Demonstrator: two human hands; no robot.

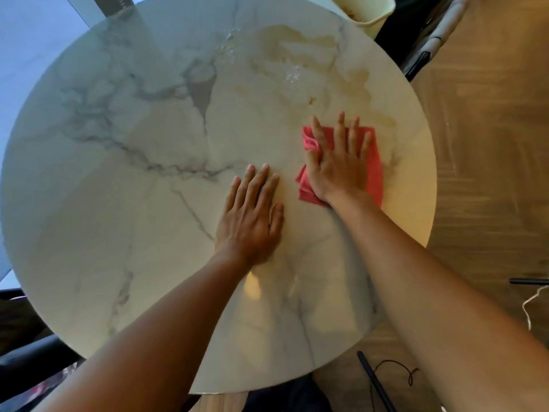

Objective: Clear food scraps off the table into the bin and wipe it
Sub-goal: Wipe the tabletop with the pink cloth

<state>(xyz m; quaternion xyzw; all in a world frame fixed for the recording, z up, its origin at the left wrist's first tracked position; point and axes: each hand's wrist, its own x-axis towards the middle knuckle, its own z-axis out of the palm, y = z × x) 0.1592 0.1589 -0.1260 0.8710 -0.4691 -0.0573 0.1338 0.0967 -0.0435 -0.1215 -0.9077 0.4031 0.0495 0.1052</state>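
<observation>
A round white marble table (118,173) fills the view. My right hand (337,162) lies flat with straight fingers on a folded red cloth (375,171), pressing it onto the table's right side. My left hand (252,215) rests flat on the bare marble just left of the cloth, fingers straight, holding nothing. Brownish smears (300,46) and a few wet droplets (292,74) mark the far right part of the top, beyond the cloth. A small orange crumb (311,100) lies above my right hand. A cream bin (371,16) stands off the table's far right edge.
Wooden floor (490,144) runs along the right. A dark chair frame (421,60) stands near the bin. Black cables and a rod (380,382) lie on the floor below the table's near edge. Dark seating (23,346) sits at the lower left.
</observation>
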